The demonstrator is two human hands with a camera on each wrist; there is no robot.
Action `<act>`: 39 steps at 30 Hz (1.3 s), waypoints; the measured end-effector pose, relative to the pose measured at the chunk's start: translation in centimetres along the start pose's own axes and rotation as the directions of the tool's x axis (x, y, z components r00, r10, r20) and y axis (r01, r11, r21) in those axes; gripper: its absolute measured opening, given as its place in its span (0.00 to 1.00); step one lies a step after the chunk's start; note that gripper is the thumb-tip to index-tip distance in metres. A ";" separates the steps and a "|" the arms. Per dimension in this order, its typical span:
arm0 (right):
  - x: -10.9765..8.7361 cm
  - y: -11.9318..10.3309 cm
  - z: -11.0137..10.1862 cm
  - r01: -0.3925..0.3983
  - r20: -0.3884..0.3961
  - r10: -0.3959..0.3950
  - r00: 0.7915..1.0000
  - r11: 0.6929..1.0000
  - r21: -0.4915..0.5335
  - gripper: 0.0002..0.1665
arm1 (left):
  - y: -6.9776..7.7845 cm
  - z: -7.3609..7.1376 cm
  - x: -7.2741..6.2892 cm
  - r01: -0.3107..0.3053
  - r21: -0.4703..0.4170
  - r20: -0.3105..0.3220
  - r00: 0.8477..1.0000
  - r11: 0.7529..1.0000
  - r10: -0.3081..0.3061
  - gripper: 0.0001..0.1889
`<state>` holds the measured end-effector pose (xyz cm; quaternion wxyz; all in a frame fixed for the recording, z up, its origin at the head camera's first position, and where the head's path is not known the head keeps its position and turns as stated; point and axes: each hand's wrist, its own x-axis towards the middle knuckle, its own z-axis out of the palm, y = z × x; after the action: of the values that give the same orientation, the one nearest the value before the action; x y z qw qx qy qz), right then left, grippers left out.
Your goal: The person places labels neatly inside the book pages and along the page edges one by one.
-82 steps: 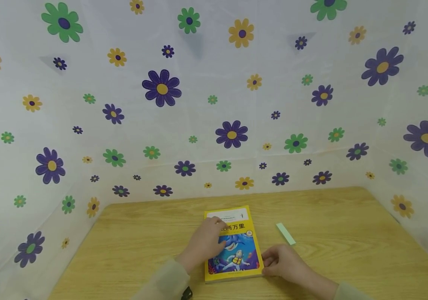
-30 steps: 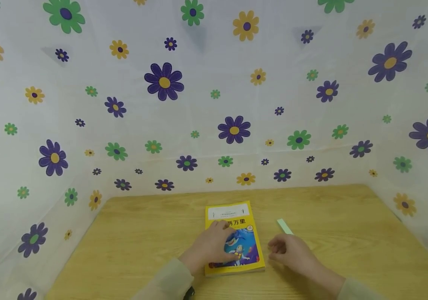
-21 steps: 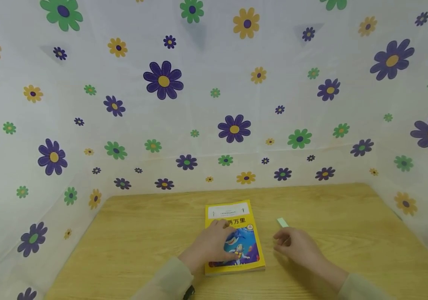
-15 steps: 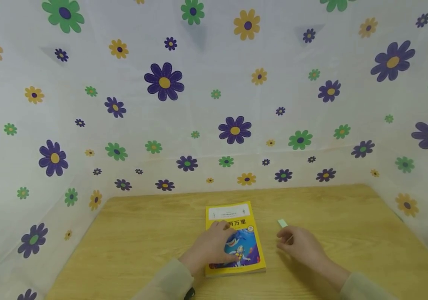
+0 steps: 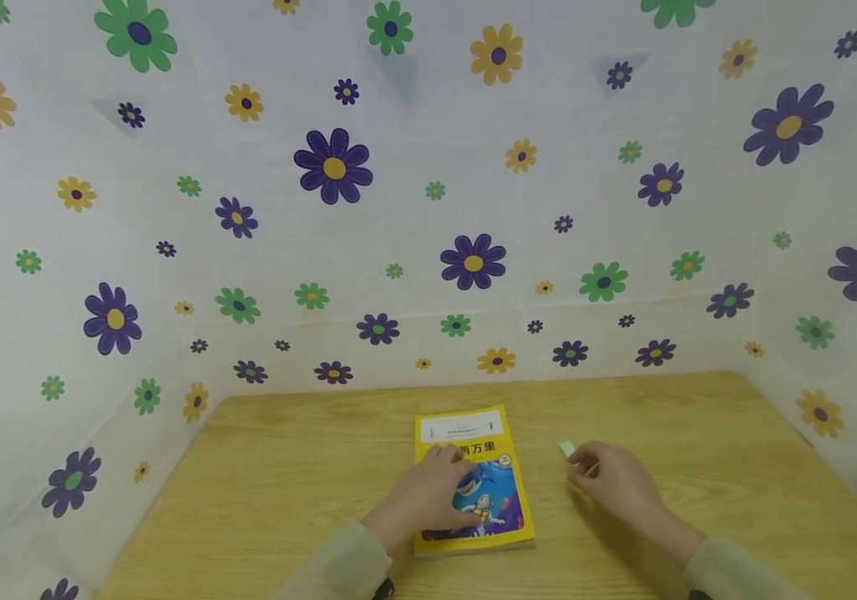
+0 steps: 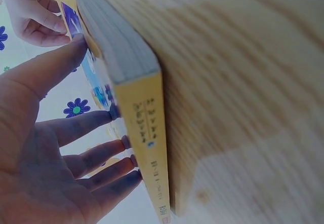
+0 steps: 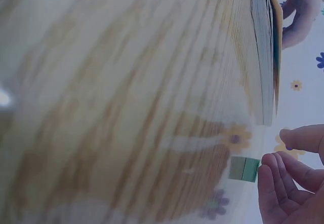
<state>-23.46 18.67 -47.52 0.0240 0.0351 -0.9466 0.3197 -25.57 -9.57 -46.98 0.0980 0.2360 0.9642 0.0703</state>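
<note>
Your left hand (image 5: 436,496) rests on the yellow book (image 5: 498,487), its fingers spread and relaxed, the thumb and fingertips touching the cover. The book lies flat on the wooden table (image 5: 308,467), cover upward. Your right hand (image 5: 618,485) is to the right of the book and apart from it, released, with the thumb away from the lightly bent fingers. Close to these fingertips, the green strip (image 5: 567,449) lies on the table, partly hidden behind your hand; whether they touch, I cannot tell.

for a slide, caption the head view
Left hand on a yellow book, right hand at a green strip.
</note>
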 end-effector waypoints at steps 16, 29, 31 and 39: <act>0.2 1.0 -0.1 -0.032 -0.019 0.032 0.999 0.999 0.002 0.15 | 0.0 0.1 -0.3 -0.013 -0.008 -0.003 1.000 1.000 0.013 0.41; 1.1 1.2 -0.2 -0.041 0.016 0.042 0.999 0.998 -0.050 0.16 | -0.1 0.3 0.0 0.000 -0.003 -0.006 1.000 1.000 0.000 0.42; 1.2 1.3 -0.2 -0.046 0.023 0.047 0.999 0.997 -0.056 0.16 | -0.1 0.3 -0.1 0.001 -0.005 -0.006 1.000 1.000 -0.001 0.42; 1.5 1.2 -0.2 -0.073 0.052 0.076 0.996 0.996 -0.056 0.18 | 0.0 0.3 -0.1 0.007 -0.032 -0.012 1.000 0.999 -0.007 0.41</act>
<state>-25.02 19.66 -48.03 -0.0127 0.0076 -0.9559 0.2934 -25.42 -9.64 -47.24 0.0962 0.2307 0.9644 0.0865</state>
